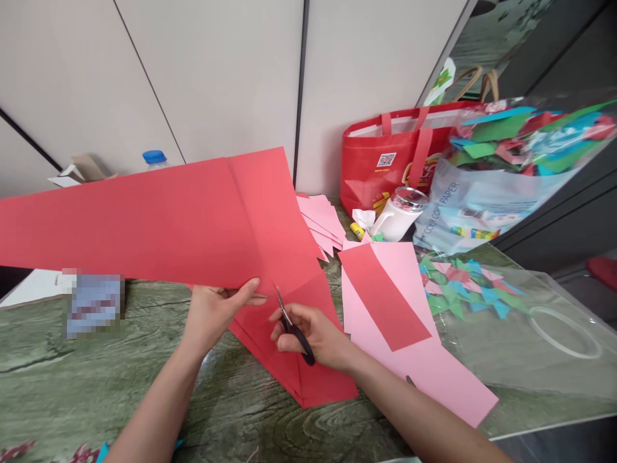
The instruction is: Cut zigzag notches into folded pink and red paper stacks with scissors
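Note:
My left hand (219,312) pinches the lower edge of a large sheet of red paper (159,225), thumb on top and fingers underneath. The sheet is raised above the table, stretches to the left and has a crease near its right part. My right hand (311,337) grips black-handled scissors (292,325), whose blades point up and left at the red paper. Whether the blades are on the paper or just over it I cannot tell. Beneath both hands lies more red paper (318,382), folded and flat on the table. A red strip (385,299) rests on pink sheets (443,376) at the right.
Behind stand a red tote bag (361,157), a white lidded mug (398,215) and a yellow glue stick (357,231). A plastic bag of coloured paper pieces (520,148) leans at the right. Pink cut pieces (321,218) and a blue-capped bottle (154,157) sit by the wall.

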Demonstrator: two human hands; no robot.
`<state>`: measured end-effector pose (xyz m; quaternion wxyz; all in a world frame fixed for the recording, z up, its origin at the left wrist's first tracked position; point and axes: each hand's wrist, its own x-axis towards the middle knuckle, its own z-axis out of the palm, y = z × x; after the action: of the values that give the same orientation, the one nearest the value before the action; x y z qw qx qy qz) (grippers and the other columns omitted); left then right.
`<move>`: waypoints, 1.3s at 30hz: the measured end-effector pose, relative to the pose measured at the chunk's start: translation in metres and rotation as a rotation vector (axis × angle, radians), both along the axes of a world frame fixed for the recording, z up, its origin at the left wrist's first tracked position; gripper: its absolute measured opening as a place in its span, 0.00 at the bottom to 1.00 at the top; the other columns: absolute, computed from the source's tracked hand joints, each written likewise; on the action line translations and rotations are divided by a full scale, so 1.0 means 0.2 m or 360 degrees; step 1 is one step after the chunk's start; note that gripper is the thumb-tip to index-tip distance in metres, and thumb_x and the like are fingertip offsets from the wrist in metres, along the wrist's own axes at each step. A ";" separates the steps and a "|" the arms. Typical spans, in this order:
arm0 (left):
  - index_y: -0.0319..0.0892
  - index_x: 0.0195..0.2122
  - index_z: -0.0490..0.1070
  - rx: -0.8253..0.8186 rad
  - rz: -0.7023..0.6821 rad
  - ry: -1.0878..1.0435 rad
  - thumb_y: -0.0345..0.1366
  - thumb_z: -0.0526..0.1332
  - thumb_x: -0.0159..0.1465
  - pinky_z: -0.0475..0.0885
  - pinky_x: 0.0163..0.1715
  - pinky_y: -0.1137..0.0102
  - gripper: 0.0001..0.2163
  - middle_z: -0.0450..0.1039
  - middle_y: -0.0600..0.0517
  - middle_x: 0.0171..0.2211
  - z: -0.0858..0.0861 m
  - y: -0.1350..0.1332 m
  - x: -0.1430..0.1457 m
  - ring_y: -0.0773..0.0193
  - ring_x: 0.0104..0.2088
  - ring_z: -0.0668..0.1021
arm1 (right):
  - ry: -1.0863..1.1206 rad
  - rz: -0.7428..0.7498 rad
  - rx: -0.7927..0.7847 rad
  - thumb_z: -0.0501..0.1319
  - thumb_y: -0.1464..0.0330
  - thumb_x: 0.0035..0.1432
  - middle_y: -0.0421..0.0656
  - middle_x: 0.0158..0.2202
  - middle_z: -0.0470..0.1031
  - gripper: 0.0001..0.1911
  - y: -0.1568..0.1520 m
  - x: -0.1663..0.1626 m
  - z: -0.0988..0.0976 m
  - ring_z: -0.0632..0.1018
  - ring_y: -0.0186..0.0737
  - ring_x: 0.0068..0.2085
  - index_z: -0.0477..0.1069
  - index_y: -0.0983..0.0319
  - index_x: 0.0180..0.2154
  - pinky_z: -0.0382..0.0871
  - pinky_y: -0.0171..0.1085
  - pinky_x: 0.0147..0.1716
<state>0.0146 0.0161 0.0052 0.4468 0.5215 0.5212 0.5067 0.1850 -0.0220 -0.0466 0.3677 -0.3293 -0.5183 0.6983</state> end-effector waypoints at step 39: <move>0.39 0.29 0.73 -0.0069 -0.0058 -0.0080 0.39 0.69 0.44 0.78 0.26 0.61 0.13 0.79 0.50 0.27 -0.02 0.00 0.00 0.53 0.23 0.80 | -0.0075 -0.0010 0.0019 0.67 0.60 0.43 0.38 0.29 0.68 0.20 0.00 0.01 0.03 0.69 0.32 0.29 0.68 0.62 0.38 0.64 0.35 0.33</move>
<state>0.0145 0.0168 0.0015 0.4800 0.5082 0.5110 0.5002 0.1869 -0.0222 -0.0402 0.3594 -0.3451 -0.5301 0.6861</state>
